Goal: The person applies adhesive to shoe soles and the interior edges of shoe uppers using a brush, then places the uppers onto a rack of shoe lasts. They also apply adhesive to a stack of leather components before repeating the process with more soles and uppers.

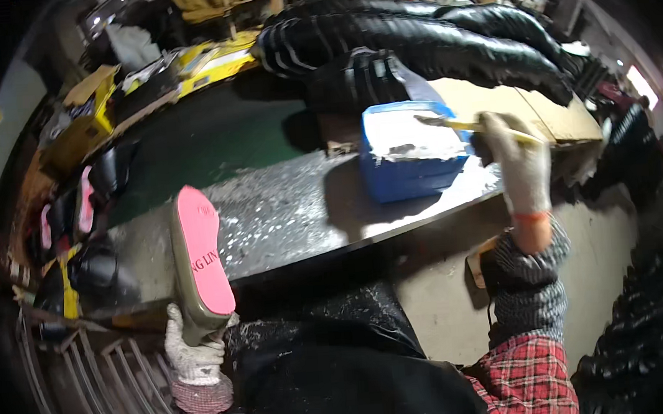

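My left hand [194,353], in a whitish work glove, grips the heel end of an olive-brown shoe sole [185,286]. A pink insole [206,250] with dark print lies along its top, the toe pointing away from me. My right hand [523,167], gloved and slightly blurred, is closed round the yellow handle of a brush [460,125]. The brush's dark head lies over the white paste [409,136] in a blue tub [414,180]. That tub stands near the front edge of the workbench [286,214], which is spattered with white.
Long stacks of shiny black pieces [420,38] lie across the back of the bench. A cardboard box [551,111] stands behind the tub, right. Black footwear [109,265] and pink insoles [85,197] are at the left, above a metal rack [105,384]. Yellow boxes [218,65] line the far left.
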A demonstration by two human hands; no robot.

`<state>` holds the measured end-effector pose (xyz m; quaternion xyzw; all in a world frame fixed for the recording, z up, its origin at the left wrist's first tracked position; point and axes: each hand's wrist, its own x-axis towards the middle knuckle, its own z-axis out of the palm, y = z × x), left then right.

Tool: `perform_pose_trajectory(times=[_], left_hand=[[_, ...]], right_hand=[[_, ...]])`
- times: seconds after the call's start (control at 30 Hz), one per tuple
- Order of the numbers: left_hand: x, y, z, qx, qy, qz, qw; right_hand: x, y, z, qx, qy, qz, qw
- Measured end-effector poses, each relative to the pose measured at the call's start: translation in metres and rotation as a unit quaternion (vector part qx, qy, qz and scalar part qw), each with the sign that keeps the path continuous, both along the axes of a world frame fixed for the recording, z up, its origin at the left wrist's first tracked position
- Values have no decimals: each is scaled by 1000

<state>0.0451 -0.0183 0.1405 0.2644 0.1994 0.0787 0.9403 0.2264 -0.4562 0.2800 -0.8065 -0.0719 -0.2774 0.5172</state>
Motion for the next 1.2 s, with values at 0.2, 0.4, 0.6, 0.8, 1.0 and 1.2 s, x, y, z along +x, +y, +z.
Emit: perform_pose_trajectory(times=[0.2, 0.4, 0.6, 0.8, 1.0, 1.2], left_hand=[[-33, -30, -31, -5, 79, -6, 997], [-51, 4, -34, -52, 196, -198, 959], [-22, -10, -50, -69, 141, -165, 974], [-6, 3, -75, -148, 64, -135, 978], [-26, -1, -95, -270, 45, -126, 954], [-48, 3, -107, -321, 33, -85, 943]], right_hand=[[59, -8, -43, -392, -167, 10, 905], [14, -16, -34, -109, -47, 24, 993], [-29, 22, -5, -82, -115, 159, 977], [-20, 134, -16, -14, -19, 300, 954], [-39, 193, -50, -56, -10, 455, 889], [15, 273, -94, 75, 156, 400, 900]])
